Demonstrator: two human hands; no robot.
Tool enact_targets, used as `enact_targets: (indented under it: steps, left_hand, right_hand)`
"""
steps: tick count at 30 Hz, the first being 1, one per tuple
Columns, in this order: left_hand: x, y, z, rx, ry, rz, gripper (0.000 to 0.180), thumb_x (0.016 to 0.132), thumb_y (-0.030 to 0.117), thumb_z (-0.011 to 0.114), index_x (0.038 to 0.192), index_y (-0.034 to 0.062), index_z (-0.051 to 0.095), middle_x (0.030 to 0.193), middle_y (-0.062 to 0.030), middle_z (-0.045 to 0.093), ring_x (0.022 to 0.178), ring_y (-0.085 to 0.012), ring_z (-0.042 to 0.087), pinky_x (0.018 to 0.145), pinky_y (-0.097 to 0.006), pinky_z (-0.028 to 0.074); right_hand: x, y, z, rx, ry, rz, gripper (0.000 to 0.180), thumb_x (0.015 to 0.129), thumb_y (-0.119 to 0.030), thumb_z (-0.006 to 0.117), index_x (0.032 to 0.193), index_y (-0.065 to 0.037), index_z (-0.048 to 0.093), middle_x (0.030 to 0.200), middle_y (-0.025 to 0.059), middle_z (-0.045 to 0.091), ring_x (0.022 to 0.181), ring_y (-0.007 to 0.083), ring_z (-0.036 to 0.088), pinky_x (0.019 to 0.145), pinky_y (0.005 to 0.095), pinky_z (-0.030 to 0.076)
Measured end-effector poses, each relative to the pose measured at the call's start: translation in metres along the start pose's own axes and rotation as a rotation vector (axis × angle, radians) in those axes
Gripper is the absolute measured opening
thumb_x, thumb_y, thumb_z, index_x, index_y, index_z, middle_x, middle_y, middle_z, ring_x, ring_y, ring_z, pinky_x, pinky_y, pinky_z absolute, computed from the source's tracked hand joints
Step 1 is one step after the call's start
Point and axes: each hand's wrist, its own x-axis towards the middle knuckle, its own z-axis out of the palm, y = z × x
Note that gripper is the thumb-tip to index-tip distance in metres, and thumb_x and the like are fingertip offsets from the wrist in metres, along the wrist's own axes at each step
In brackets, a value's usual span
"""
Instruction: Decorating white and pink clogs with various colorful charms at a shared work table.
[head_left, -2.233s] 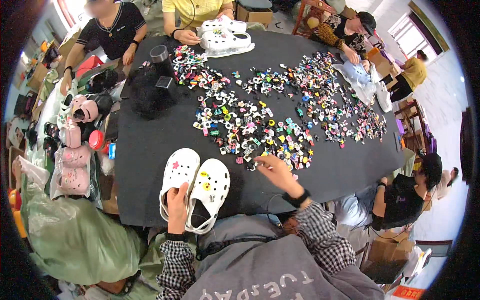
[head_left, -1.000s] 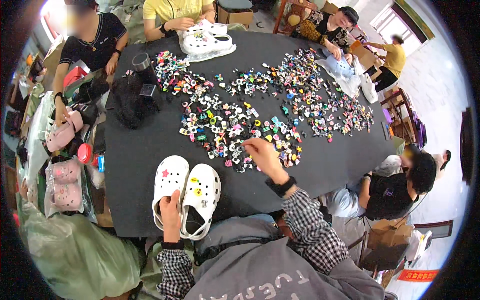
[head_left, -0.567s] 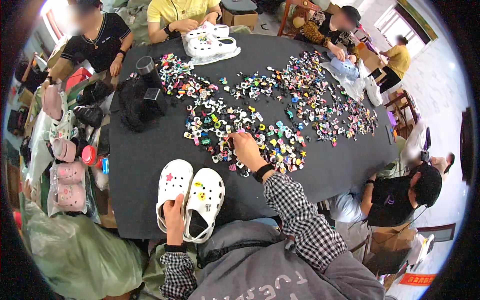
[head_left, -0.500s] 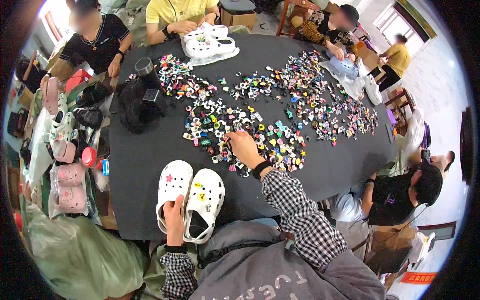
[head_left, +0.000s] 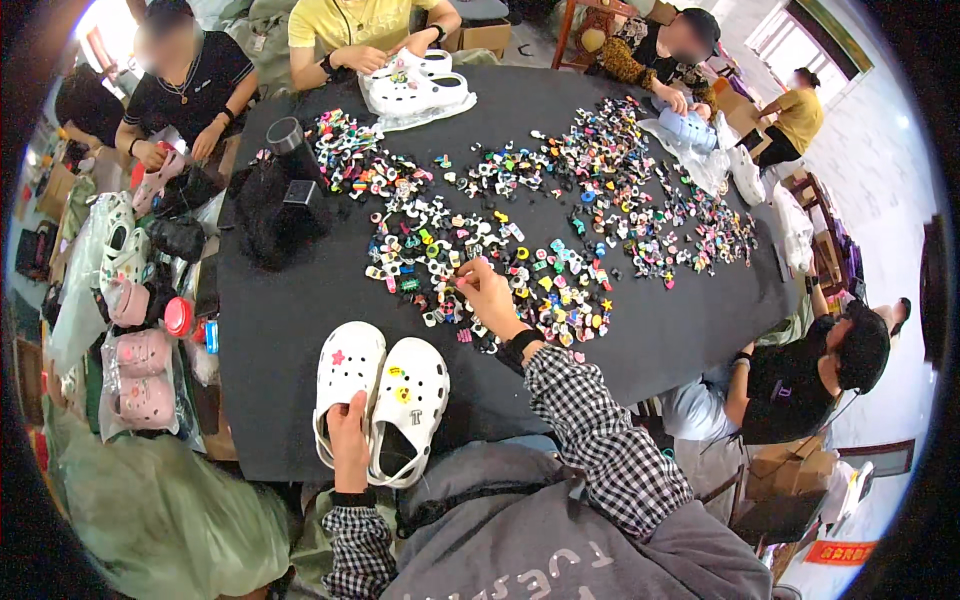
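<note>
A pair of white clogs lies side by side at the table's near edge, toes pointing away from me. My left hand (head_left: 349, 442) grips the left white clog (head_left: 350, 355) at its heel opening; a pink star charm sits on its upper. The right white clog (head_left: 424, 370) carries yellow charms and a dark letter-shaped one. My right hand (head_left: 489, 303) is over the near part of a spread of small colourful shoe charms (head_left: 560, 290). Its thumb and fingertips are pinched together, and what lies between them is too small to make out.
The black table (head_left: 290, 385) bears a black fuzzy bundle (head_left: 275, 205) at left. Co-workers sit around it, one with white clogs (head_left: 415, 92), another with a blue clog (head_left: 688, 130). Bagged pink clogs (head_left: 140, 385) and a red-lidded jar (head_left: 179, 317) stand left.
My right hand has shifted slightly, its fingertips now pinched closer together among the charms. My left hand and the white clogs stay put. At far left, a co-worker's hand now holds a pink clog.
</note>
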Motion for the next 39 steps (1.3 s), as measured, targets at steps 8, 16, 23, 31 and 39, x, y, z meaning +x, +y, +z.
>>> enact_targets:
  steps: [8, 16, 23, 31, 39]
  left_hand:
    - [0.004, -0.006, -0.009, 0.034, -0.004, -0.054, 0.023, 0.086, 0.013, 0.062, 0.098, -0.0048, 0.053, 0.099, -0.0077, 0.058, 0.086, -0.0127, 0.053, 0.076, -0.026, 0.043]
    - [-0.002, 0.003, -0.003, 0.013, -0.020, -0.077, 0.028, 0.087, 0.009, 0.060, 0.108, -0.0076, 0.055, 0.107, -0.0079, 0.060, 0.093, -0.0138, 0.056, 0.082, -0.027, 0.043]
    - [-0.001, 0.002, -0.004, 0.023, -0.050, -0.035, 0.024, 0.087, 0.012, 0.062, 0.101, -0.0067, 0.057, 0.100, -0.0062, 0.060, 0.085, -0.0107, 0.054, 0.075, -0.024, 0.043]
    - [0.005, -0.007, -0.012, 0.027, -0.096, -0.067, 0.025, 0.088, 0.012, 0.060, 0.105, -0.0057, 0.058, 0.100, -0.0035, 0.061, 0.086, -0.0096, 0.054, 0.077, -0.025, 0.042]
    - [0.007, -0.012, -0.013, -0.146, -0.159, -0.050, 0.030, 0.087, 0.010, 0.060, 0.112, -0.0068, 0.055, 0.110, -0.0074, 0.060, 0.095, -0.0133, 0.057, 0.084, -0.026, 0.043]
  right_hand:
    - [0.000, 0.008, -0.001, 0.037, -0.007, -0.003, 0.021, 0.079, -0.010, 0.065, 0.097, -0.002, 0.062, 0.081, 0.0146, 0.066, 0.072, 0.0254, 0.065, 0.065, 0.0328, 0.051]
    - [-0.001, 0.012, -0.005, 0.189, -0.053, 0.084, 0.020, 0.082, -0.010, 0.061, 0.100, -0.003, 0.064, 0.084, 0.0147, 0.066, 0.074, 0.0218, 0.065, 0.068, 0.0302, 0.049]
    - [0.002, 0.022, -0.005, 0.330, -0.073, 0.117, 0.018, 0.083, -0.009, 0.061, 0.099, 0.000, 0.064, 0.086, 0.0125, 0.068, 0.076, 0.0183, 0.066, 0.067, 0.0280, 0.050]
    - [-0.001, 0.015, -0.021, 0.384, -0.187, 0.172, 0.022, 0.088, -0.010, 0.056, 0.108, -0.001, 0.060, 0.084, 0.0063, 0.064, 0.075, 0.0120, 0.061, 0.066, 0.0257, 0.048]
    - [-0.020, -0.003, -0.020, 0.539, -0.280, 0.261, 0.022, 0.089, -0.007, 0.054, 0.110, 0.001, 0.058, 0.090, 0.0059, 0.059, 0.077, 0.0128, 0.061, 0.069, 0.0244, 0.051]
